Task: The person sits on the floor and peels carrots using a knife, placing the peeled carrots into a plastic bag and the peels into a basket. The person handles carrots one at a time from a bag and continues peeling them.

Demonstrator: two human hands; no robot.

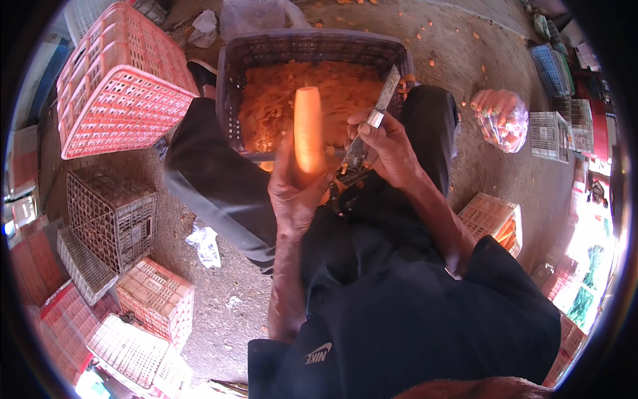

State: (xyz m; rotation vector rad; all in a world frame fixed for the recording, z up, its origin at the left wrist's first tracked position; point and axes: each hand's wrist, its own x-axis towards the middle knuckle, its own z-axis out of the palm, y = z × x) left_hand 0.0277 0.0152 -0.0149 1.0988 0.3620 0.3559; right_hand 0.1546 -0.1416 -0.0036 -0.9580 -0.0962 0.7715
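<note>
My left hand (296,192) grips a thick, peeled carrot (308,129) by its lower part, its blunt end pointing away from me. Beside it on the right, my right hand (384,144) is closed around a metal tool with a long, flat blade (387,92), which looks like a peeling knife; the blade tilts up and away from the carrot. Beyond both hands stands a dark plastic crate (314,34) between my legs, with a thick layer of orange peelings (269,104) in it. Part of the lap below the hands is in shadow.
A red plastic crate (129,109) stands at the upper left, with a brown crate (112,219) below it. To the right lie a clear bag of carrots (500,119) and a pale crate (491,214) holding carrots. Orange scraps dot the floor (448,55).
</note>
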